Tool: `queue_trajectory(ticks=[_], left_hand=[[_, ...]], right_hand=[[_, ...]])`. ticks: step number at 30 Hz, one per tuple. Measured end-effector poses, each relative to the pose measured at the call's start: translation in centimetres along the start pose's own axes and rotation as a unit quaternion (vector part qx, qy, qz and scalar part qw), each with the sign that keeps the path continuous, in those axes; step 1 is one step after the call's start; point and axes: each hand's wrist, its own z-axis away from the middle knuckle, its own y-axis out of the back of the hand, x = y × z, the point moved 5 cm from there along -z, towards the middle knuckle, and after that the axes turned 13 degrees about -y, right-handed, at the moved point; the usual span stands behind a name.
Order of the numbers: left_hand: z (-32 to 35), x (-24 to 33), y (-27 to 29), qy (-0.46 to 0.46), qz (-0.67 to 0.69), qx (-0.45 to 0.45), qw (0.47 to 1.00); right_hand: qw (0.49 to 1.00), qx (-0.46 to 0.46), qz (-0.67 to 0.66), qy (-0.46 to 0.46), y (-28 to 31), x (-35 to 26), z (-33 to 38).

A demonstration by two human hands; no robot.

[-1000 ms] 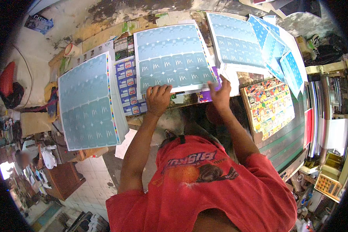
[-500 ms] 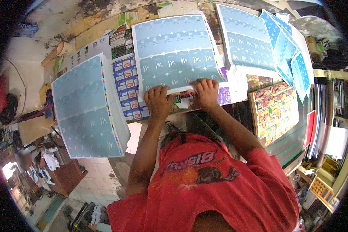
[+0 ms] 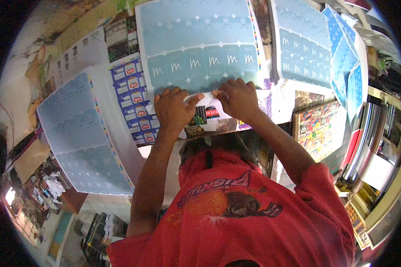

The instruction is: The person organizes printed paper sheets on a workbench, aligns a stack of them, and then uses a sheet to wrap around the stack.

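Gripping the sheet (image 3: 201, 42) by its near edge with left hand (image 3: 171, 109) and right hand (image 3: 239, 100), set slightly apart. Lies between left pile (image 3: 82, 129) and right pile (image 3: 302, 42). Probably light, limp, smooth and easily creased; best taken by two corners, clear of the print.

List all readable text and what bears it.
Wording isn't copied here, only located.
Middle teal sheet: a repeated white script letter, readable.
Right teal sheet: same letter, smaller.
Red shirt: bold lettering, partly legible.
Small red label: partly legible.
Blue label sheet: too small.
Multicoloured sheet: too small.
Left teal sheet: mostly blurred.
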Motion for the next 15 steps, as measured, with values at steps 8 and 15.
queue_trajectory(ticks=[8, 15], left_hand=[[11.1, 4.1, -2.1, -0.032, -0.064, 0.020, 0.997], [17.7, -0.5, 0.9, -0.002, -0.042, 0.059, 0.997]], right_hand=[[0.985, 0.161, -0.029, 0.056, -3.7, 1.0, 11.5], [0.978, 0.203, -0.041, -0.005, -2.6, 10.9, 14.8]])
